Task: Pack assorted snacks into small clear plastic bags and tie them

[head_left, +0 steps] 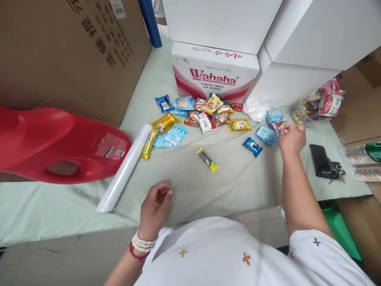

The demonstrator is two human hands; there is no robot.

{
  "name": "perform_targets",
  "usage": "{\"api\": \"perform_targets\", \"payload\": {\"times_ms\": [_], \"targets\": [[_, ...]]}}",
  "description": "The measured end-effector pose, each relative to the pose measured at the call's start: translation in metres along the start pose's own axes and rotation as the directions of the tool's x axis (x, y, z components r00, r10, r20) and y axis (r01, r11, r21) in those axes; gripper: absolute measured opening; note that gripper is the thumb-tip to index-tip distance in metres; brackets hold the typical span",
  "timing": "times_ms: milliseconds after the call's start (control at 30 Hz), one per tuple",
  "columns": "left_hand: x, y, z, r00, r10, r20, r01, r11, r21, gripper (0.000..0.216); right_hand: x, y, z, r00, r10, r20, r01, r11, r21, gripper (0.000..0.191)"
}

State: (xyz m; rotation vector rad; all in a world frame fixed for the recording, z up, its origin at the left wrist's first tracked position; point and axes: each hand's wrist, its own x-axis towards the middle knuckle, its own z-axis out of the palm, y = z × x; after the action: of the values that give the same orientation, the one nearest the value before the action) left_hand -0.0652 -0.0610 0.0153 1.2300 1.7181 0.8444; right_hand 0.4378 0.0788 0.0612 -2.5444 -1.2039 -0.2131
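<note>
My left hand (156,204) rests at the front edge of the cloth-covered table, its fingers curled in and nothing visible in them. Farther right, my right hand (291,139) is closed, fingertips pointing down, beside a brownish-red snack packet (278,125); what its fingers hold, if anything, is hidden. Next to that hand lie light-blue packets (267,136) and a dark-blue packet (252,146). A yellow-ended snack bar (207,159) lies alone mid-table. Behind it is a loose pile of snacks, with a yellow cookie packet (212,104) on top and a yellow cake packet (239,124) at its right.
A white Wahaba-style water carton labelled Wahaha (214,73) stands behind the pile. Leftward are a red plastic jug (59,135), a white film roll (125,169) and a brown carton (74,51). On the right are a tub of snacks (308,111), a phone (318,159) and keys (336,171).
</note>
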Motion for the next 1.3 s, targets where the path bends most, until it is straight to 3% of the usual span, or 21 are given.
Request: {"api": "perform_targets", "payload": {"times_ms": [100, 200, 267, 367, 467, 533, 567, 633, 700, 767, 867, 933, 967, 1033, 1100, 1167, 1300], "targets": [[-0.002, -0.006, -0.005, 0.998, -0.034, 0.044, 0.031, 0.998, 0.058, 0.044, 0.026, -0.034, 0.009, 0.963, -0.268, 0.015, 0.265, 0.957, 0.118, 0.027], [-0.007, -0.003, -0.005, 0.995, -0.028, 0.096, 0.019, 0.995, 0.096, 0.040, 0.057, -0.073, 0.036, 0.910, -0.409, 0.061, 0.393, 0.901, 0.181, 0.034], [-0.011, 0.001, -0.004, 0.994, 0.000, 0.105, -0.011, 0.994, 0.109, 0.037, 0.076, -0.092, 0.054, 0.898, -0.412, 0.156, 0.386, 0.906, 0.175, 0.038], [-0.017, 0.004, -0.005, 0.995, 0.025, 0.097, -0.037, 0.992, 0.123, 0.034, 0.095, -0.104, 0.067, 0.888, -0.333, 0.317, 0.304, 0.942, 0.140, 0.025], [-0.021, 0.002, -0.007, 0.996, 0.016, 0.093, -0.024, 0.995, 0.095, 0.033, 0.091, -0.099, 0.057, 0.920, -0.294, 0.259, 0.255, 0.951, 0.173, 0.018], [-0.022, 0.002, -0.007, 0.995, 0.007, 0.104, -0.012, 0.999, 0.050, 0.031, 0.070, -0.090, 0.040, 0.962, -0.228, 0.151, 0.159, 0.914, 0.373, 0.018], [-0.021, 0.004, -0.006, 0.993, 0.013, 0.116, -0.016, 1.000, 0.022, 0.030, 0.052, -0.086, 0.030, 0.974, -0.179, 0.137, 0.081, 0.845, 0.529, 0.019], [-0.017, 0.015, -0.001, 0.986, 0.054, 0.157, -0.049, 0.998, -0.036, 0.028, 0.003, -0.080, 0.008, 0.958, -0.132, 0.253, -0.134, 0.574, 0.808, 0.025], [-0.011, 0.033, 0.011, 0.971, 0.121, 0.205, -0.102, 0.990, -0.100, 0.026, -0.057, -0.077, -0.010, 0.842, -0.262, 0.471, -0.379, 0.334, 0.863, 0.033], [-0.004, 0.055, 0.028, 0.956, 0.177, 0.232, -0.138, 0.975, -0.174, 0.026, -0.118, -0.079, -0.023, 0.692, -0.366, 0.623, -0.582, 0.228, 0.781, 0.039], [0.009, 0.084, 0.058, 0.935, 0.269, 0.232, -0.202, 0.940, -0.274, 0.039, -0.189, -0.089, -0.032, 0.465, -0.483, 0.742, -0.750, 0.230, 0.620, 0.041], [0.016, 0.092, 0.073, 0.903, 0.342, 0.259, -0.286, 0.930, -0.231, 0.040, -0.216, -0.096, -0.035, 0.380, -0.535, 0.755, -0.776, 0.259, 0.575, 0.039], [0.018, 0.093, 0.077, 0.889, 0.369, 0.273, -0.319, 0.924, -0.210, 0.031, -0.224, -0.100, -0.036, 0.376, -0.547, 0.748, -0.766, 0.271, 0.583, 0.038], [0.020, 0.088, 0.080, 0.885, 0.379, 0.270, -0.336, 0.922, -0.193, 0.020, -0.231, -0.104, -0.038, 0.425, -0.552, 0.717, -0.703, 0.298, 0.646, 0.036], [0.018, 0.077, 0.077, 0.918, 0.319, 0.236, -0.265, 0.936, -0.234, 0.023, -0.230, -0.106, -0.039, 0.484, -0.545, 0.685, -0.616, 0.344, 0.709, 0.037], [0.016, 0.065, 0.070, 0.955, 0.212, 0.210, -0.140, 0.939, -0.314, 0.026, -0.229, -0.106, -0.038, 0.510, -0.535, 0.674, -0.553, 0.395, 0.733, 0.039], [0.011, 0.050, 0.054, 0.978, 0.040, 0.204, 0.058, 0.890, -0.452, 0.039, -0.228, -0.104, -0.031, 0.466, -0.560, 0.686, -0.495, 0.477, 0.726, 0.041]]}}
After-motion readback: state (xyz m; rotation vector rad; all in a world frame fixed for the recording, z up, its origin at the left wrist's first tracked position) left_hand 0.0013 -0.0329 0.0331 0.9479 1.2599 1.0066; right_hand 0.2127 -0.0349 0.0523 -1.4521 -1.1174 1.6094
